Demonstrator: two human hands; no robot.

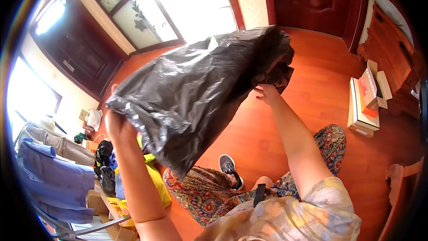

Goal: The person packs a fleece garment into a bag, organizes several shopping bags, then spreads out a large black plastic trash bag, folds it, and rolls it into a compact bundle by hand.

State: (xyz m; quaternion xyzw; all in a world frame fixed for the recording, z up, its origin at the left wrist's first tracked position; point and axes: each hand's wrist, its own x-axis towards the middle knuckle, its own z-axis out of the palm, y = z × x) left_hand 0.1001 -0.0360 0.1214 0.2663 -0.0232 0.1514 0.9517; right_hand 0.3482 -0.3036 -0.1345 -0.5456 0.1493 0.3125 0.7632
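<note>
Head view: holds a large, glossy black plastic bag (191, 80) aloft, aslant across the middle, above the orange-red wooden floor (312, 89). With the left hand (119, 122), grips one end at the corner, fingers curled round it and mostly lost behind the film. With the right hand (266, 93), pinches the lower edge of the loose, crumpled end, fingertips partly covered by folds. Cannot tell whether anything lies inside; too dark among the creases.

On the floor to the right, find a cream rectangular cardboard box (356, 107), with an orange-and-white lettered box (366, 90) on it, flaps raised; cannot make out what, if anything, lies within. To the left, see a bright yellow plastic bag (159, 183) beside the left forearm, partly hidden by it, contents out of sight. Beyond the forearm, note a shiny black bundle (107, 180), too jumbled to read, and a brown cardboard box (96, 203) with a yellow printed packet (120, 207), both partly hidden. Near the wall, spot a crumpled white plastic bag (94, 119), contents unclear. Cannot see behind the hanging blue cloth garment (60, 180), nor past the glare in the pale glass panel (196, 9).
</note>
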